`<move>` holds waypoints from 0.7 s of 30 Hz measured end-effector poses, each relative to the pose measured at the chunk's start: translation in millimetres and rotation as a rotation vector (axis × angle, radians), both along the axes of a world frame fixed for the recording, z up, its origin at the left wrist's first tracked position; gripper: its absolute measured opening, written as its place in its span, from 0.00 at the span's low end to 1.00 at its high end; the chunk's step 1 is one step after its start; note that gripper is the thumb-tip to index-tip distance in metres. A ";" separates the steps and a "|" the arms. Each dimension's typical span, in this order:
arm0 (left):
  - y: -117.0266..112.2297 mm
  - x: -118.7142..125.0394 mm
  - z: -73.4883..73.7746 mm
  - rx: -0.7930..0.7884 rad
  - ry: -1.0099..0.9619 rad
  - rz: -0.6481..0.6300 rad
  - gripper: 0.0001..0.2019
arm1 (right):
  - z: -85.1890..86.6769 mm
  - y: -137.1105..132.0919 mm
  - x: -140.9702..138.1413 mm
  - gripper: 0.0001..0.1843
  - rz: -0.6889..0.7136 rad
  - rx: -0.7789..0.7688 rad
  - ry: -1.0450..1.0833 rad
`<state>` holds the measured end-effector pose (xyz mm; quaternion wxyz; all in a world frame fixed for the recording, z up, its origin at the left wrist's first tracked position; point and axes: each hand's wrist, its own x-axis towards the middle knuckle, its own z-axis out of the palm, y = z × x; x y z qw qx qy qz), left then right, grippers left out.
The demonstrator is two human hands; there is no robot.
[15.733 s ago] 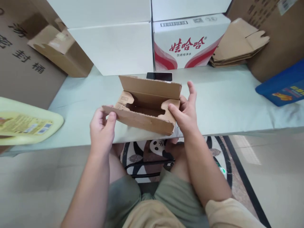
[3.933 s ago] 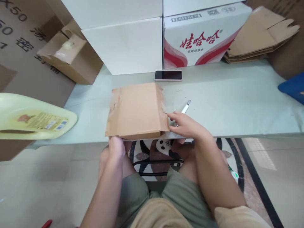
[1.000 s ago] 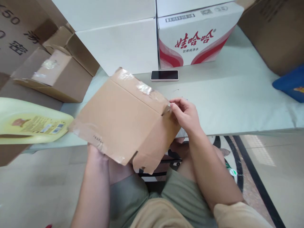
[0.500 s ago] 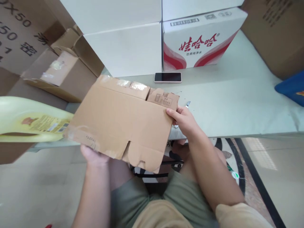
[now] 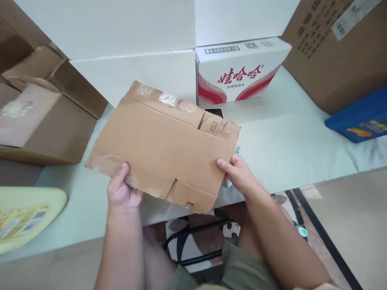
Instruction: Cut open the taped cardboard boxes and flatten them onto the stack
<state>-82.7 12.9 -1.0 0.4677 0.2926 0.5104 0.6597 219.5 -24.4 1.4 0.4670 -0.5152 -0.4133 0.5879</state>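
I hold a flattened brown cardboard box [image 5: 163, 149] with old tape strips on it, lifted above the pale table [image 5: 290, 149]. My left hand [image 5: 122, 189] grips its lower left edge, thumb on top. My right hand [image 5: 237, 175] pinches its right edge. Behind the cardboard's top right corner a dark phone [image 5: 215, 112] peeks out on the table. A thin silver tool [image 5: 236, 150] lies just behind my right hand, mostly hidden.
White boxes [image 5: 133, 72] and a red-printed white carton [image 5: 240, 68] stand at the table's back. Brown cartons sit at the left [image 5: 39, 117] and far right [image 5: 338, 48]. A blue pack [image 5: 359, 121] lies at right, a yellow container [image 5: 24, 217] at lower left.
The cardboard has gone from a half-folded box to a flat sheet held higher over the table. My left thumb now lies on its front. The view has shifted left and forward.
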 end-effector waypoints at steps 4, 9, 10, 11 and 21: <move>-2.0 -5.7 2.9 -0.010 -0.072 0.019 0.24 | -6.1 -5.2 -16.0 0.36 0.143 -0.026 0.004; -13.0 -5.2 15.3 0.194 -0.188 0.030 0.22 | -6.6 -10.7 -31.3 0.35 0.099 -0.029 0.019; -14.3 -4.3 17.5 0.286 -0.203 0.047 0.24 | -3.6 -12.3 -31.3 0.35 0.079 -0.025 0.014; -15.1 -3.6 18.8 0.352 -0.209 0.041 0.27 | 0.4 -14.7 -29.6 0.35 0.047 -0.019 0.003; -8.6 -14.9 0.3 0.160 -0.207 -0.210 0.39 | 23.4 -92.0 90.4 0.38 -0.724 0.063 -0.393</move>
